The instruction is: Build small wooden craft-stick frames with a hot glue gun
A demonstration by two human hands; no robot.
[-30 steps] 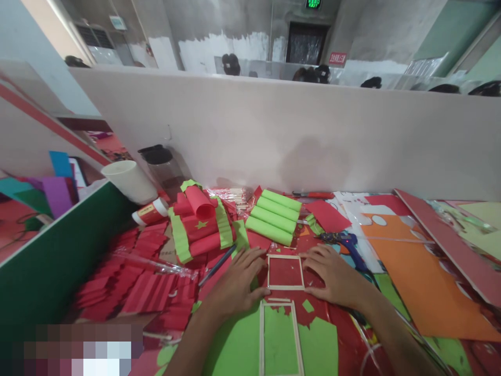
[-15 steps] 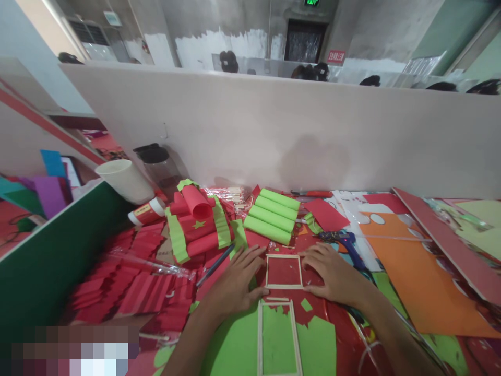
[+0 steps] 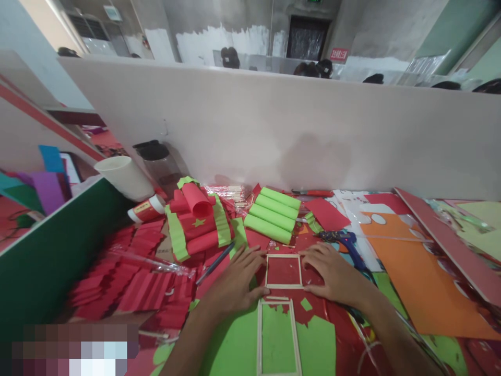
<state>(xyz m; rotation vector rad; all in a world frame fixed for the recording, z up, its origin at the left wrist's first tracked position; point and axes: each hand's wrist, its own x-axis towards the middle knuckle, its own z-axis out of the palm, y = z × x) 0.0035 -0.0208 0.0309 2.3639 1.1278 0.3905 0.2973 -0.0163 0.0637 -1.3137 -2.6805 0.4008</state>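
A small rectangular frame of pale sticks (image 3: pixel 284 286) lies flat on the red surface between my hands. My left hand (image 3: pixel 238 279) rests at its left side, fingertips at the upper left corner and thumb by the lower left one. On the right side, my right hand (image 3: pixel 329 271) touches the frame's edge with fingers and thumb spread. Both hands look open around the frame. Nearer to me, a taller stick frame (image 3: pixel 260 334) lies on green paper (image 3: pixel 230 344), with a loose short stick just above it.
Green paper rolls (image 3: pixel 273 214) and a red-and-green paper model (image 3: pixel 199 224) stand behind my hands. A blue glue gun (image 3: pixel 350 245) lies right, beside orange paper (image 3: pixel 407 271). Folded red paper (image 3: pixel 144 290), a white cup (image 3: pixel 125 177) and a green panel (image 3: pixel 50 250) are left.
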